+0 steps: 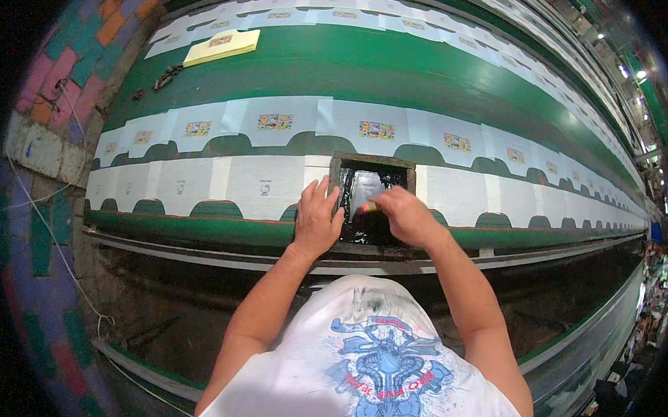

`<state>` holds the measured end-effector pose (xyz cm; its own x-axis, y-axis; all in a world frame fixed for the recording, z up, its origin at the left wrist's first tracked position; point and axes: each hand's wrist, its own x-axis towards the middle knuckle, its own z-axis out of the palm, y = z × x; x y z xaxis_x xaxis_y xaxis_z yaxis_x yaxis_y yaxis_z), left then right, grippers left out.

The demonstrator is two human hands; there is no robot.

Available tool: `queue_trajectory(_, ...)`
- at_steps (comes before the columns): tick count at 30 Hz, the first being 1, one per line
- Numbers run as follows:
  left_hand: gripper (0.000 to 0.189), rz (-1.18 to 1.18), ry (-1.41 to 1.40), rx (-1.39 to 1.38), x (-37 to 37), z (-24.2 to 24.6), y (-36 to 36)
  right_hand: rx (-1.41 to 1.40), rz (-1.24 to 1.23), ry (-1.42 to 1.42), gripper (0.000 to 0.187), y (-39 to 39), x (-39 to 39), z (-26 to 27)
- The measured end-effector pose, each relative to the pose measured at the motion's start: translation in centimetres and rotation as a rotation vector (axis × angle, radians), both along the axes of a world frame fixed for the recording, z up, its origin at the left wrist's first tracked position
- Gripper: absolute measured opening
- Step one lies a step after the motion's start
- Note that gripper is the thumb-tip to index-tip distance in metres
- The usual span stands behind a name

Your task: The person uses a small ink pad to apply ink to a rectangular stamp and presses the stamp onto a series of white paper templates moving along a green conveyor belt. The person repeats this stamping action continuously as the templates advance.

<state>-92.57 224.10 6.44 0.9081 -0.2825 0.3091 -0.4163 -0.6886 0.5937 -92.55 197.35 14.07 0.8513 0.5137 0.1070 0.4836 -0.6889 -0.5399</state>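
A small wooden-edged printing screen (412,181) lies on the near row of white fabric pieces (256,183). Black ink (362,232) coats much of its mesh, and a paler grey patch (366,188) shows in the middle. My right hand (408,214) grips a small squeegee (368,207) inside the frame; only a bit of its red and yellow part shows, the rest being hidden by the fingers. Spread fingers of my left hand (319,214) rest flat at the frame's left side, with the thumb against the edge. Left of the screen, a fabric piece carries a small black cartoon-cat print (265,188).
Behind the screen runs a row of pale fabric pieces with colourful prints (274,122). Farther back on the green table (362,58) sit a yellow fabric stack (223,47) and a dark crumpled item (168,77). A rail (203,256) edges the table's near side.
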Motion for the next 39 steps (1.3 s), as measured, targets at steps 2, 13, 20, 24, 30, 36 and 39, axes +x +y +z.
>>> queue_trajectory(2, 0.052, -0.049, -0.075, 0.085, 0.4, 1.2, 0.0, -0.016, -0.057, -0.072, 0.043, -0.3, 2.7, -1.3)
queue_trajectory(13, 0.041, -0.103, -0.072, 0.224, 1.4, 1.7, 0.2, -0.080, -0.105, -0.261, 0.060, 2.3, -1.7, -2.8)
queue_trajectory(20, 0.041, -0.130, -0.072, 0.235, 1.7, 1.5, 0.2, -0.080, -0.019, -0.040, 0.057, 1.0, -2.3, -0.3)
queue_trajectory(24, 0.042, -0.151, -0.077, 0.214, 2.0, 1.9, 0.2, -0.018, -0.104, -0.101, 0.054, 0.0, 3.2, -1.9)
queue_trajectory(30, 0.043, -0.128, -0.077, 0.191, 1.6, 1.8, 0.6, -0.119, -0.166, -0.171, 0.057, 1.6, 3.8, -1.8)
queue_trajectory(36, 0.044, -0.065, -0.070, 0.142, 0.8, 0.7, 0.5, -0.120, -0.130, -0.199, 0.056, 3.3, -3.1, -1.7)
queue_trajectory(39, 0.046, -0.049, -0.069, 0.089, 0.7, 0.1, 0.2, -0.068, -0.131, -0.162, 0.057, 4.2, -5.8, -0.8)
